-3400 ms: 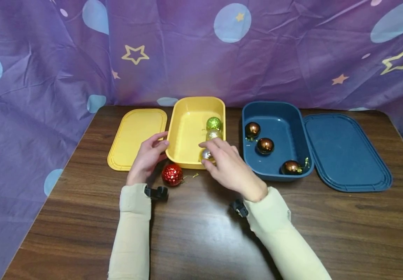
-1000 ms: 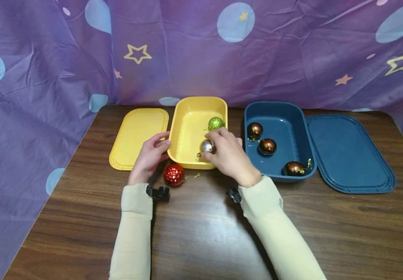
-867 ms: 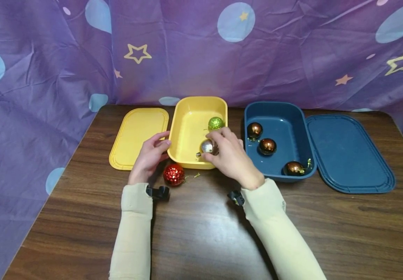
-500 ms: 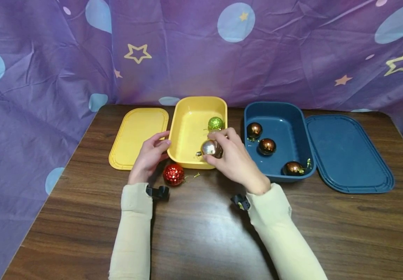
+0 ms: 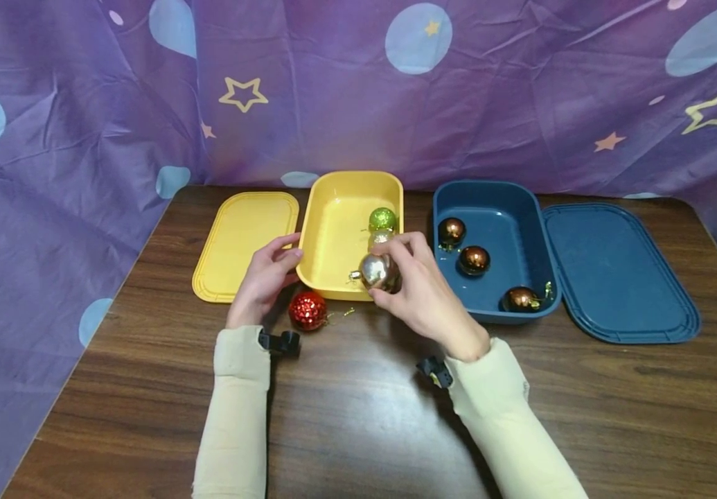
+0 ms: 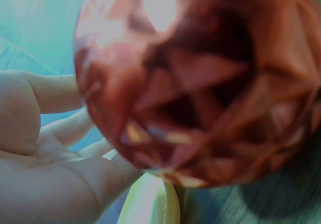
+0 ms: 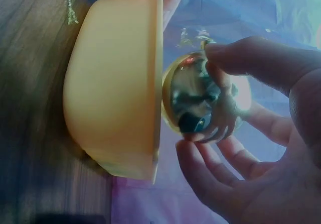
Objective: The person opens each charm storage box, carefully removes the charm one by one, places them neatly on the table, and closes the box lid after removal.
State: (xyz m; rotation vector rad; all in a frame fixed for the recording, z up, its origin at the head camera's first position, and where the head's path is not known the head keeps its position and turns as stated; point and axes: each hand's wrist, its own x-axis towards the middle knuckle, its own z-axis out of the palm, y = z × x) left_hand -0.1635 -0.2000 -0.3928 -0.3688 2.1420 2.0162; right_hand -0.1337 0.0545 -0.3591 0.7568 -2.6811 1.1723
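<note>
My right hand (image 5: 423,294) pinches a shiny silver bauble (image 5: 375,271) between thumb and fingertips, over the near right rim of the yellow box (image 5: 327,253). In the right wrist view the bauble (image 7: 188,96) shows at the level of the rim, its cap by the thumb. My left hand (image 5: 264,277) is at the box's left wall, thumb by the rim, fingers extended. Inside the box lie a green glitter bauble (image 5: 382,219) and a pale gold one (image 5: 379,239), partly hidden. A red faceted bauble (image 5: 307,310) lies on the table and fills much of the left wrist view.
Right of the yellow box stands a blue box (image 5: 495,312) with brown baubles (image 5: 474,260) in it. Its blue lid (image 5: 623,270) lies to its right. The yellow lid (image 5: 242,242) lies at the left. A starry purple cloth (image 5: 333,90) hangs behind the wooden table (image 5: 352,416).
My right hand has taken hold of the silver bauble in the yellow box and raised it toward me, up to the rim. The left hand has stayed at the box's side.
</note>
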